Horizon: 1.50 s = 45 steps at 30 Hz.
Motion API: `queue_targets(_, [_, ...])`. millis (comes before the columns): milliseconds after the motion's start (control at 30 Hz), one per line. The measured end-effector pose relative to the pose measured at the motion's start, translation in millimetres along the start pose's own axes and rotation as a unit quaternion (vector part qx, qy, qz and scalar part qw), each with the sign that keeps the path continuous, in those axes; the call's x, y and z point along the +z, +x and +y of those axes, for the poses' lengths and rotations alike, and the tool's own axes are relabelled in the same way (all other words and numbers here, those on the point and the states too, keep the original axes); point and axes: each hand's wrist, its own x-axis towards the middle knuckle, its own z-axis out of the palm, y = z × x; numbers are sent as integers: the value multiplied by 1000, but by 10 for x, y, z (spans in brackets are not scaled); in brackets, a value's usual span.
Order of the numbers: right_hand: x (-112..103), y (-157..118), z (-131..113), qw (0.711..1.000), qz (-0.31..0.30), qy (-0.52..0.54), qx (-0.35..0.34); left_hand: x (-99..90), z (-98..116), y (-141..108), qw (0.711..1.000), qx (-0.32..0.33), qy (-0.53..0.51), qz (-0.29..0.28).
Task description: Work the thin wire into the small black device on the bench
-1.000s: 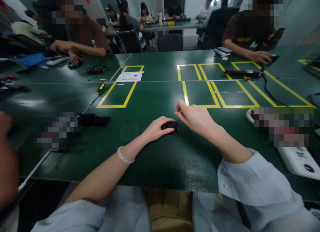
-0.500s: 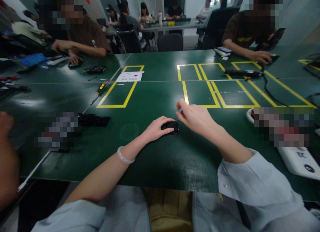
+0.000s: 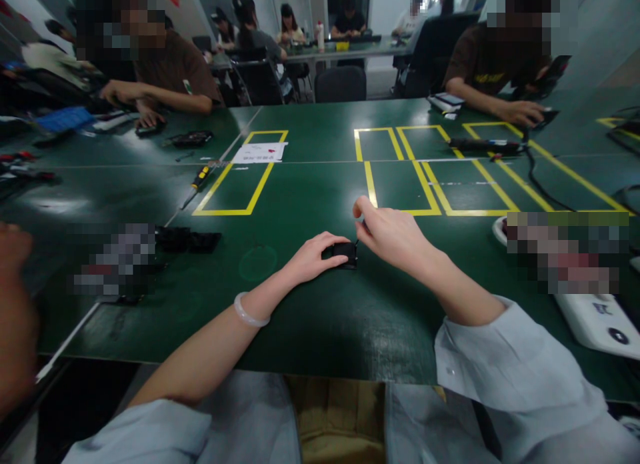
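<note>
On the green tabletop lies a small black rectangular block (image 3: 345,252). My left hand (image 3: 316,256) grips it from the left, fingers along its far side and thumb over its near side. Above the block's right edge, my right hand (image 3: 387,234) is closed in a pinch. A thin dark shaft (image 3: 357,243) runs from its fingertips down to the right edge of the block. Most of that slim piece is hidden by the fingers, so its kind cannot be made out.
Black parts (image 3: 187,239) lie to the left, and a yellow-black screwdriver (image 3: 201,179) farther back. Yellow tape rectangles (image 3: 370,184) and a paper label (image 3: 261,153) mark the table (image 3: 320,331). At right is a white phone-like device (image 3: 595,324). Co-workers sit opposite; an arm (image 3: 15,317) shows at left.
The co-worker's arm at the left edge has shifted slightly to the right. My two hands and the black block look the same as before.
</note>
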Motion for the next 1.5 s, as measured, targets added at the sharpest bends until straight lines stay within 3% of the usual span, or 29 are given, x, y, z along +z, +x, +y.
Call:
queue_targets(1133, [30, 2, 8, 1000, 17, -1, -12, 7, 3, 8, 1000, -6, -1, 2])
queue_targets(1500, [16, 17, 5, 1000, -9, -14, -4, 6, -2, 8, 1000, -2, -2, -1])
